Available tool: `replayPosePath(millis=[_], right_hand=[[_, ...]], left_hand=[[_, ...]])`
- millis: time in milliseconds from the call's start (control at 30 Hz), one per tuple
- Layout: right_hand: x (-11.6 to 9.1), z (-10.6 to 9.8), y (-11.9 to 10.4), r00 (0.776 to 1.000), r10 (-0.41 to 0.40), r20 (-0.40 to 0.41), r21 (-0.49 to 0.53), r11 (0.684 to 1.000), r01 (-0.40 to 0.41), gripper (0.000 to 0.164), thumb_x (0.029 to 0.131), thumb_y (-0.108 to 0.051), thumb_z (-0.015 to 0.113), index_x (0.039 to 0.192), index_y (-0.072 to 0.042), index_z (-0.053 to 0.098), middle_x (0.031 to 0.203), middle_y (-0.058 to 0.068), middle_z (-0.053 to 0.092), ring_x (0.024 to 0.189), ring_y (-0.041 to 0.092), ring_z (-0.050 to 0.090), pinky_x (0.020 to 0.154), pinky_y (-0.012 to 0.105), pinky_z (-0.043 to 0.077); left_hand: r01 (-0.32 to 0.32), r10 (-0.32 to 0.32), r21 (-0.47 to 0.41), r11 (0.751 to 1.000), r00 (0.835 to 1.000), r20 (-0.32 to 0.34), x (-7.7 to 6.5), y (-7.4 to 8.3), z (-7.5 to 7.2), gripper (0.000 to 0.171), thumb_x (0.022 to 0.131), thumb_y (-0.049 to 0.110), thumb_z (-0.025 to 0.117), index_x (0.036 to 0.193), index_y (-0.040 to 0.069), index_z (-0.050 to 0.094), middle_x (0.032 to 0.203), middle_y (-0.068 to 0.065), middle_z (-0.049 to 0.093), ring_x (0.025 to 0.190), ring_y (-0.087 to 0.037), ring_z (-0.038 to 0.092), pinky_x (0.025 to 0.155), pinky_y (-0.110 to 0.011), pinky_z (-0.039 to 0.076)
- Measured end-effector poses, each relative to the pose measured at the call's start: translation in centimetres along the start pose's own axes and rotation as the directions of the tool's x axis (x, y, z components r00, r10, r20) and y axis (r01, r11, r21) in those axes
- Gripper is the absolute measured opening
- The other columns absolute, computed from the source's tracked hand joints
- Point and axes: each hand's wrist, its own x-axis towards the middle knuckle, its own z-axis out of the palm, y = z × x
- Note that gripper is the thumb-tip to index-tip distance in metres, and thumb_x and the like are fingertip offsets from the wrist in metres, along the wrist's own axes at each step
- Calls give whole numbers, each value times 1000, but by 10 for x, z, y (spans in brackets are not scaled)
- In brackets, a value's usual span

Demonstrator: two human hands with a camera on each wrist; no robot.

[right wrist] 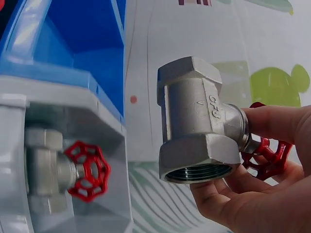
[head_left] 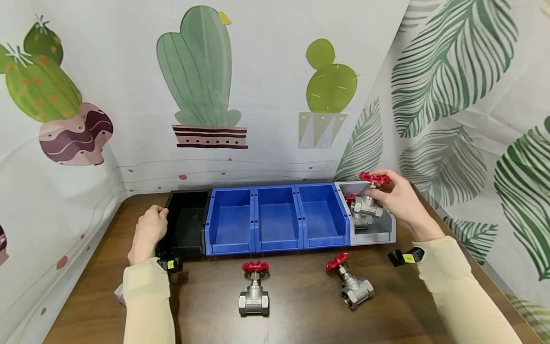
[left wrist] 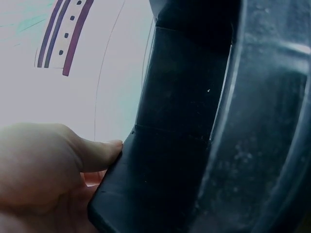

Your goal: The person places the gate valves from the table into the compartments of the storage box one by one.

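My right hand [head_left: 403, 201] pinches a steel gate valve [right wrist: 194, 116] with a red handwheel [head_left: 375, 178] by its neck, just under the wheel. It holds the valve over the grey bin [head_left: 373, 238] at the right end of the row. Another red-wheeled valve [right wrist: 46, 170] lies inside that bin, partly hidden in the head view by the held one. At the row's left end, my left hand [head_left: 148, 231] grips the side wall of the black bin [left wrist: 160, 179], thumb at the rim and fingers on the outer side. Nothing lies in the black bin.
Three blue bins [head_left: 277, 246] stand side by side between the black and grey ones. Before them on the wooden table [head_left: 301, 325] lie two more valves, one upright-facing valve [head_left: 254, 301] near the middle and one slanted valve [head_left: 356, 289] to the right. A printed cloth [head_left: 275, 95] hangs behind.
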Motion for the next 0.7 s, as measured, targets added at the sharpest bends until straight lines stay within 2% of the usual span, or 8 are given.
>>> replayPosePath(millis=[133,267,500,700], right_hand=[[4,12,-1,999,10,41,56,998,-12,46,89,-1,70,130,2,51,108,14,60,78,8,57,60,23,50],[9,25,-2,998,-3,67,51,999,0,45,87,1,71,128,2,53,106,12,62,76,11,58,60,24,50],[16,46,-5,991,-4,132,34,999,0,41,87,4,69,125,3,54,110,26,61,77,16,57,60,23,48],[20,66,-8,985,27,173,45,998,-35,39,88,4,67,124,1,53,107,24,61,77,21,55,60,25,47]], left_hand=[[5,-5,-2,1000,1000,3,1,2,1,44,108,26,29,130,-9,44,132,-36,47,121,-58,39,99,-63,32],[2,-2,-4,1000,1000,-1,1,2,1,43,108,26,30,129,-9,44,131,-36,47,121,-58,39,99,-63,33],[-2,2,-4,1000,1000,1,0,0,-1,44,108,26,30,129,-10,44,130,-37,47,120,-58,40,98,-63,33],[2,-2,-4,1000,1000,3,0,0,-2,44,108,27,30,129,-10,43,131,-37,46,120,-58,40,99,-63,33]])
